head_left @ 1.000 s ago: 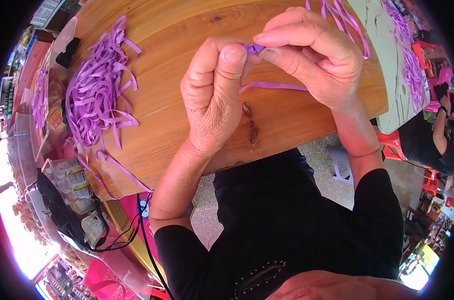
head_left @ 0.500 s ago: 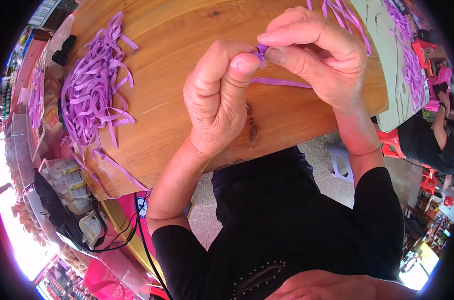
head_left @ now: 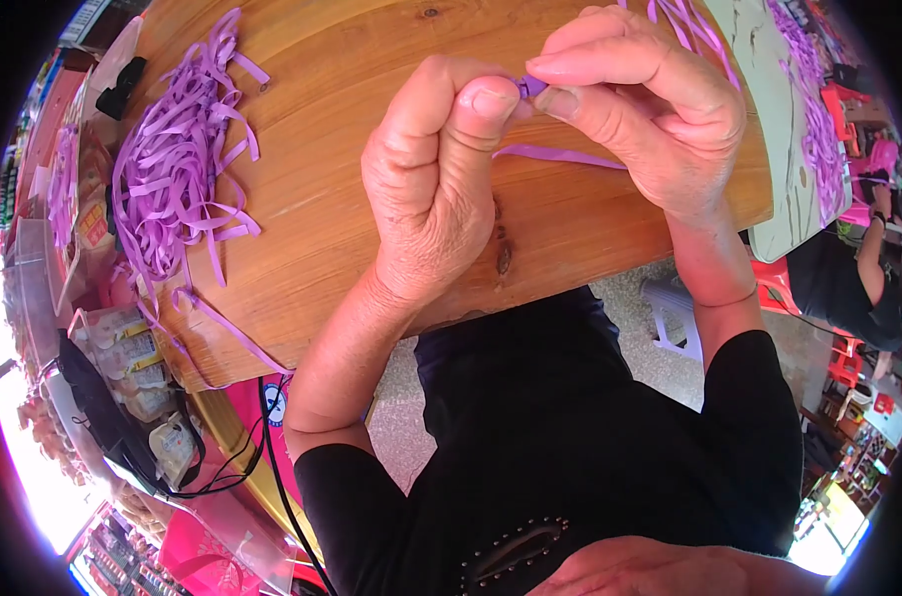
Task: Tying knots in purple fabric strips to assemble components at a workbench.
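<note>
Above the wooden table, my left hand and my right hand meet with their fingertips nearly touching. Between them is a small gathered bit of purple ribbon, pinched from both sides by thumbs and forefingers. Most of it is covered by the fingers, so its exact shape is hidden. A flat length of lilac ribbon runs just below the hands and passes behind my right hand. On the left of the table lies a large tangled heap of lilac ribbons.
The wooden table has its near edge by my body. More ribbons lie at its far right, beside a white marbled tabletop. A plastic stool stands below at the right. Black cables hang at the left. A co-worker sits far right.
Both hands have drawn slightly apart, the right one shifting a little to the right. The purple bit between the fingertips now shows as a short stretched piece.
</note>
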